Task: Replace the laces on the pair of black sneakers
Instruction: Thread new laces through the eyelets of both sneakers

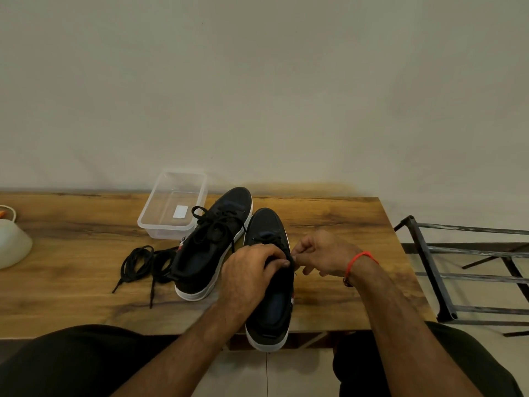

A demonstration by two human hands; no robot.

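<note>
Matt cloth sneakers (211, 245); clear glossy plastic box (171, 204); wood-grain table (71, 233).

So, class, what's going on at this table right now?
A person is working on the near sneaker, which overhangs the table edge. Both hands pinch its lace: the left hand from above, the right hand beside it. The far sneaker stands laced with a bow. Loose black laces lie left of it, near a clear tub.

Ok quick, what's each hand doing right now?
Left hand: fingers curled on the near sneaker, pinching its lace.
Right hand: fingers pinching the same lace.
</note>
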